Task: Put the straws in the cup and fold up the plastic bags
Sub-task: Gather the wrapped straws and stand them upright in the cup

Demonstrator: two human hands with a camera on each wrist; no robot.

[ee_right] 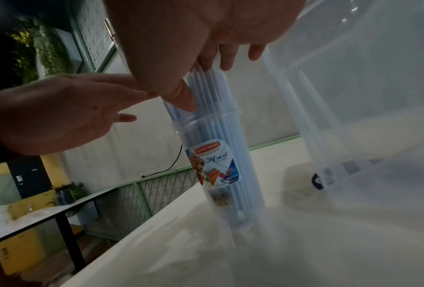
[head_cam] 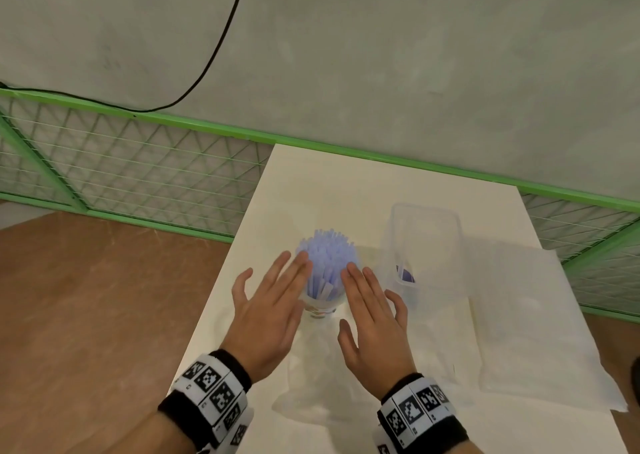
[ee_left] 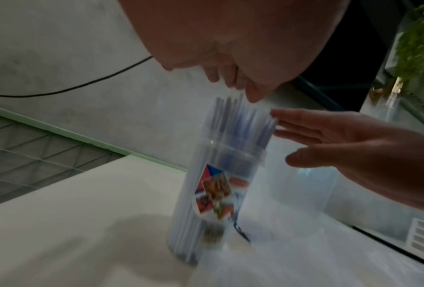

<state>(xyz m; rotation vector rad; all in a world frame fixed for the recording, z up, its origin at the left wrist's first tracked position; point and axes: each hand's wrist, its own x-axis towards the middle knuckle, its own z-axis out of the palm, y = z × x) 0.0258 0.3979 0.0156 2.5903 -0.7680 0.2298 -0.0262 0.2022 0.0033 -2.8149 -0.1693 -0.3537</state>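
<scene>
A clear cup (head_cam: 320,307) with a printed label stands upright on the white table (head_cam: 346,183), full of pale blue straws (head_cam: 329,252) that stick out above its rim. My left hand (head_cam: 277,280) is on the left of the bundle and my right hand (head_cam: 363,291) on the right, both with straight fingers that touch the straws' upper ends. In the left wrist view the cup (ee_left: 218,194) stands just ahead, with my right hand (ee_left: 341,143) beyond it. A crumpled clear plastic bag (head_cam: 311,381) lies between my wrists. A flat clear bag (head_cam: 533,322) lies at the right.
A tall clear rectangular container (head_cam: 424,242) stands right of the cup, something dark blue at its bottom. A green mesh fence (head_cam: 138,169) runs behind the table, and a black cable (head_cam: 214,51) hangs on the grey wall. Brown floor lies to the left.
</scene>
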